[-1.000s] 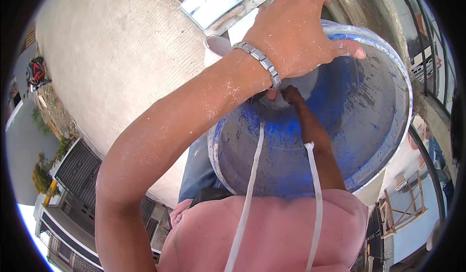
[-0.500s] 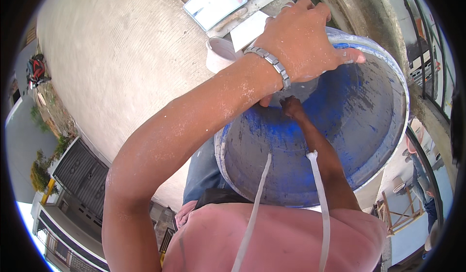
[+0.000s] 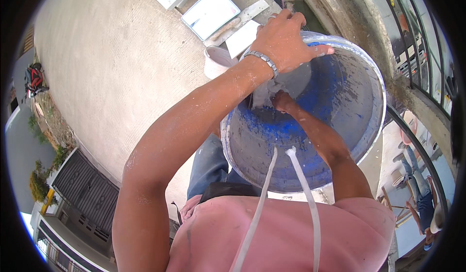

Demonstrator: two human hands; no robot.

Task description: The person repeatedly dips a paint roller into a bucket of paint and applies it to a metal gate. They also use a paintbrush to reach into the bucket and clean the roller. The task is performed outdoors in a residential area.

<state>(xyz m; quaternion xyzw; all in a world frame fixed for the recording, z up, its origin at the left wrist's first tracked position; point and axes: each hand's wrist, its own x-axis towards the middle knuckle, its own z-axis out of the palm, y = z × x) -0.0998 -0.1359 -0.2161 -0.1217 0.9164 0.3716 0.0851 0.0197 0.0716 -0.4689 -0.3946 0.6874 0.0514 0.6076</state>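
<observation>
A large round drum (image 3: 358,112) stands tilted in front of me, its grey inside smeared with blue. My left hand (image 3: 285,43), with a metal bracelet at the wrist and pale specks on the skin, grips the drum's far rim. Its thumb points right along the inside, and its fingers reach over the edge. Down inside the drum, my right hand (image 3: 284,102) is closed beside a patch of smooth grey material (image 3: 294,80) at the bottom. What its fingers hold is hidden. My left forearm passes over the drum's left side.
Beyond the drum lie a blue-edged white tray (image 3: 210,14), a pale board (image 3: 242,39) and a long plank (image 3: 250,12). A white bucket (image 3: 217,62) stands left of the drum. Black railings (image 3: 412,39) run along the right, with another person (image 3: 422,199) past them.
The drum and my left hand have shifted left in view together. My right hand has moved slightly left inside the drum, still closed. More of the grey material shows.
</observation>
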